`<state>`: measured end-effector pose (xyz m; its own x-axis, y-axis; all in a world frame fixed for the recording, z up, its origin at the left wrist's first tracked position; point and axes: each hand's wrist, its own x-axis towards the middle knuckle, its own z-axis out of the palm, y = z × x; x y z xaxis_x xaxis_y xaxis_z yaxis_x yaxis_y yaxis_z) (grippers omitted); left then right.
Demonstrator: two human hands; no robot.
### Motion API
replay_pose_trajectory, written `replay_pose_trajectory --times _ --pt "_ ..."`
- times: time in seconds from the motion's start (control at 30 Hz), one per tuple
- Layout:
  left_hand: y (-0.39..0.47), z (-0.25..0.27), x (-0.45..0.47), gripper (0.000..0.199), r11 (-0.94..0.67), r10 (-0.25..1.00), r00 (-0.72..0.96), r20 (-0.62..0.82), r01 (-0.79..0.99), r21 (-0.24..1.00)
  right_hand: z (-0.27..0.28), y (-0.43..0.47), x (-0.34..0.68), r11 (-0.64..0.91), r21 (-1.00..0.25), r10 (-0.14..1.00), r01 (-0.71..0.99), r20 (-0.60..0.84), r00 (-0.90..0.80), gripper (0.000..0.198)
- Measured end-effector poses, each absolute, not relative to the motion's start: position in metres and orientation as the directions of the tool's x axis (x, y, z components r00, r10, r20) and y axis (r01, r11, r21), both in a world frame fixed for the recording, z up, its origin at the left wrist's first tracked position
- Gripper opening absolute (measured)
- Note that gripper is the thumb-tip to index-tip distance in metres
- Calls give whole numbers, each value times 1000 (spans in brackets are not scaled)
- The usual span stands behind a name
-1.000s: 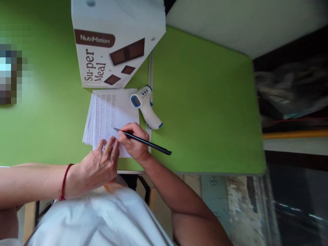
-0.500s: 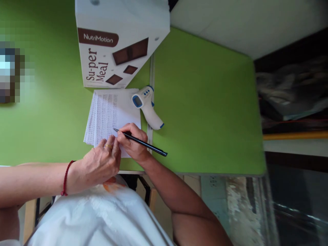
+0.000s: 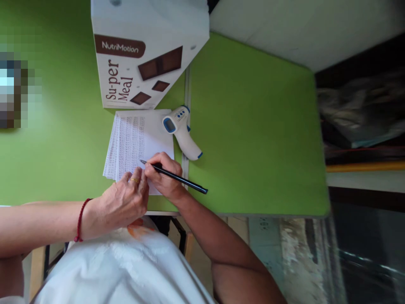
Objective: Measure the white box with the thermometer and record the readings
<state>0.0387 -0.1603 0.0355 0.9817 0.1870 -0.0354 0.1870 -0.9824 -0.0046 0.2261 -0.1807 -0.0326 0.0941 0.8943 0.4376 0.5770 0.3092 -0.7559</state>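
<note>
A black pen (image 3: 180,178) is pinched in my right hand (image 3: 164,174), its tip down on the top sheet and its end slanting out to the lower right. Rows of small handwriting cover the left part of the paper sheets (image 3: 158,131), which lie in a slightly fanned stack. My left hand (image 3: 126,196) rests flat on the lower edge of the stack, fingers stretched out beside the right hand's fingertips. A ring and a red cord bracelet (image 3: 82,219) are on that hand and wrist. Touching the stack's upper right corner is a white and blue infrared thermometer (image 3: 182,133).
Behind the sheets stands a large white box (image 3: 123,25) with brown print. The green table (image 3: 259,139) has a seam running beside the thermometer. A blurred-out object (image 3: 9,90) is at the far left. Dark shelving (image 3: 360,109) with plastic bags stands beyond the right edge.
Hardly anything differs. The pen's back end has shifted very slightly to the right, while both hands stay in place on the paper.
</note>
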Motion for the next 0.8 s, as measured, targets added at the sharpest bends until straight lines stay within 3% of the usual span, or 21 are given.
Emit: replay_pose_trajectory --times 0.17,0.3,0.4,0.53,0.6,0.8 --pt "-162 33 38 93 -981 192 979 -62 193 0 -33 -180 225 324 -762 869 561 474 142 18" --pt "-164 34 39 84 -979 206 976 -72 206 -11 -32 -180 225 331 -753 869 569 479 127 17" --pt "-159 44 42 80 -980 188 968 -165 196 31 -32 -180 226 344 -748 870 567 481 106 17" --pt "-149 60 46 33 -923 289 872 -396 364 128 -32 -179 226 367 -739 859 565 502 98 18" --pt "-144 65 45 24 -874 362 801 -476 469 125 -31 -178 226 366 -731 856 576 507 99 19" --pt "-136 66 43 43 -792 373 703 -606 581 186 -29 -179 226 339 -733 872 590 480 96 20"
